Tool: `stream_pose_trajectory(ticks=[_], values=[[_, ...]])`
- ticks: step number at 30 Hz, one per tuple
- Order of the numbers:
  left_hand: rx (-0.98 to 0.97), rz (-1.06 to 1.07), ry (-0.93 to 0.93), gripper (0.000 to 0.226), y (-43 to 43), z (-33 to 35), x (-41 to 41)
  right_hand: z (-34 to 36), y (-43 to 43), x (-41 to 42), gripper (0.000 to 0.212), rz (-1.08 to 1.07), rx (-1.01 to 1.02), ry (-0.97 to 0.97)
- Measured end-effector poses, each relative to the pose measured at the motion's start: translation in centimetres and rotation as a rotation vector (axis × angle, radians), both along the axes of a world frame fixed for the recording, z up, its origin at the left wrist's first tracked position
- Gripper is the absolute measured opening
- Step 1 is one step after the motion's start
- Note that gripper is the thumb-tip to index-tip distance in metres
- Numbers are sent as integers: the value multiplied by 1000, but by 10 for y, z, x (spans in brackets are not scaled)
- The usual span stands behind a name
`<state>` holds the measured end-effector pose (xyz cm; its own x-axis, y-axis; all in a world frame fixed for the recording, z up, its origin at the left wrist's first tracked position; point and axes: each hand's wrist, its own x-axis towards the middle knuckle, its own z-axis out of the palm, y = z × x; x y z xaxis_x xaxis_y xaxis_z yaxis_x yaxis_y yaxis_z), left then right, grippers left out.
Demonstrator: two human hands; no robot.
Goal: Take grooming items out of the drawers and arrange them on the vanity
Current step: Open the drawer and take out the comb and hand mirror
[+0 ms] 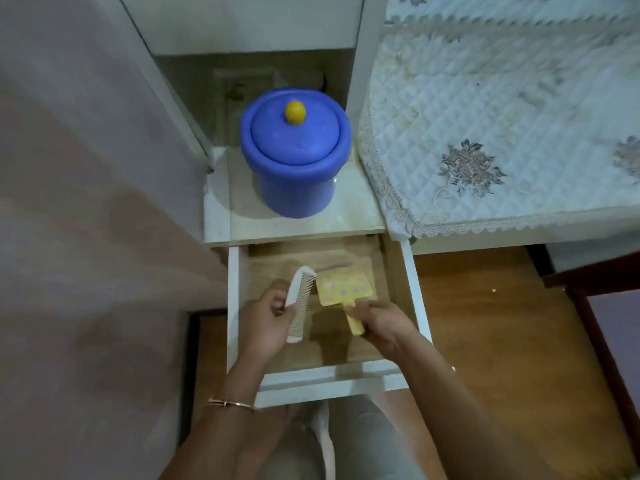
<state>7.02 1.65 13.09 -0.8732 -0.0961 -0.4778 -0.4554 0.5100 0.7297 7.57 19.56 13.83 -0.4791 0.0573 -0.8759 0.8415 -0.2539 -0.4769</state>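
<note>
- Currently the left hand (263, 323) grips the white comb (300, 299) and the right hand (381, 323) pinches the yellow paddle (343, 287) by its handle, both inside the open drawer (329, 379).
- Best to lift both clear of the drawer walls, then lay them apart on the surface (311, 223) in front of the blue tub (294, 161).

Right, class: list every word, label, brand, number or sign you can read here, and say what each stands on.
No text can be read anywhere.
Yellow paddle in the right hand: purple marks, too blurred to tell if lettering.
White comb in the left hand: plain.
Blue container: no label visible.
</note>
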Motion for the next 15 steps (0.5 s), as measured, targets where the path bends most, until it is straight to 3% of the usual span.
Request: stream_pose_trajectory(ticks=[5,10,15], values=[[236,60,82,8,20,47,-15,35,38,14,10,21,-92,202],[356,3,162,23,76,82,-66,60,87,-22,12,-50,149,374],[382,4,97,10,148,77,-140,72,148,-99,17,-68,357,436]])
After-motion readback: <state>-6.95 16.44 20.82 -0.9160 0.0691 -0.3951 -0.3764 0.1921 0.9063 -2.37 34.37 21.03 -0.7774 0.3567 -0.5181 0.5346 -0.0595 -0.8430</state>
